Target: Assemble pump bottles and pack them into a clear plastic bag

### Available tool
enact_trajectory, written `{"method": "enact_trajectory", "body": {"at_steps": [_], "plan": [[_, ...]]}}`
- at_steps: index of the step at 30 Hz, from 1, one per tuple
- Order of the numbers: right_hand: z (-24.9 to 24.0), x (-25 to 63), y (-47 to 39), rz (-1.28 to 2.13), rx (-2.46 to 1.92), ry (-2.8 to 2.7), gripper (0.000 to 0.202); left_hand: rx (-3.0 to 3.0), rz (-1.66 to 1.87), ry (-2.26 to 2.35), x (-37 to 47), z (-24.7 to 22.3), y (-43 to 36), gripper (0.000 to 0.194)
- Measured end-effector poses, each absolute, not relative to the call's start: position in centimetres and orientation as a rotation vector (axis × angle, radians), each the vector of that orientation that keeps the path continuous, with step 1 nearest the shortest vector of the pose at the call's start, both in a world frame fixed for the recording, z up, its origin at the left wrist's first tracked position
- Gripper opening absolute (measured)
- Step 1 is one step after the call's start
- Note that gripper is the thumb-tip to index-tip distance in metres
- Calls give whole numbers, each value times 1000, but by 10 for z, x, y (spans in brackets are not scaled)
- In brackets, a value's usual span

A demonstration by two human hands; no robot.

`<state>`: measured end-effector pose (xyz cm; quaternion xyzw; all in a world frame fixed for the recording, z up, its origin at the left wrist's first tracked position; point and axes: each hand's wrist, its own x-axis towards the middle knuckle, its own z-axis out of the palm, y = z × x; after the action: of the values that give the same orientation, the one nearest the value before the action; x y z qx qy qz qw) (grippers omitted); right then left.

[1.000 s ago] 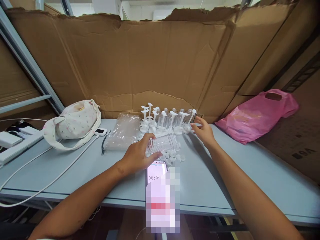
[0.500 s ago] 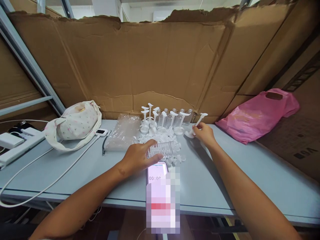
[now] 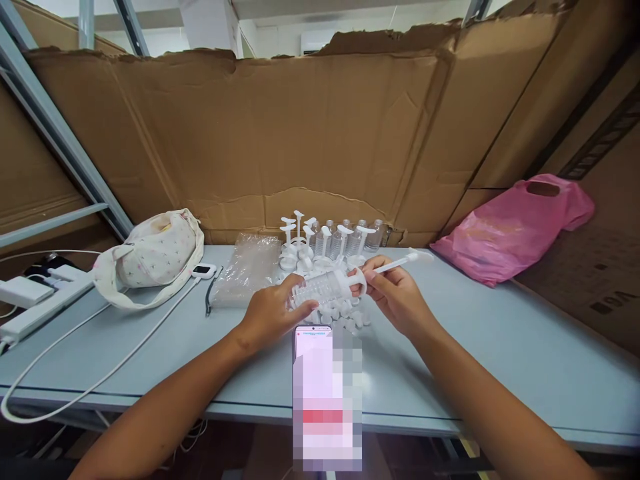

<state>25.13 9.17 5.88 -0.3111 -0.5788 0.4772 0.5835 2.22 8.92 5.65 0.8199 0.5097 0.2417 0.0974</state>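
My left hand [image 3: 267, 315] is closed round a clear ribbed plastic bottle [image 3: 323, 288], held on its side above the table. At the bottle's right end, my right hand [image 3: 400, 300] grips a white plastic plunger-like piece [image 3: 391, 265] with a round flange and a long stem. Its flanged end meets the bottle's end; whether it is inside cannot be made out. Beneath the bottle lies a heap of small white plastic parts [image 3: 345, 313]. Behind stand several similar white T-topped pieces [image 3: 299, 230] and a row of clear bottles [image 3: 376, 235].
A phone [image 3: 314, 340] stands at the front, partly blurred out. To the left are a clear plastic bag [image 3: 245, 272], a small white device [image 3: 203, 271] on a cable, a cloth bag [image 3: 160, 247] and a power strip [image 3: 65, 293]. A pink bag [image 3: 510, 233] lies right, before cardboard [image 3: 300, 133].
My right hand has moved left from the table's back right, bringing the white plunger-like piece to the bottle's end. The bottle in my left hand is now tilted slightly up to the right.
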Motion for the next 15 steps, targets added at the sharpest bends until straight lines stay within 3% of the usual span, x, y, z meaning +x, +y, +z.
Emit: {"method": "enact_trajectory", "body": {"at_steps": [15], "plan": [[50, 255, 93, 1245, -604, -1336, 18, 2382, 731, 1321, 21, 58, 91, 45]]}}
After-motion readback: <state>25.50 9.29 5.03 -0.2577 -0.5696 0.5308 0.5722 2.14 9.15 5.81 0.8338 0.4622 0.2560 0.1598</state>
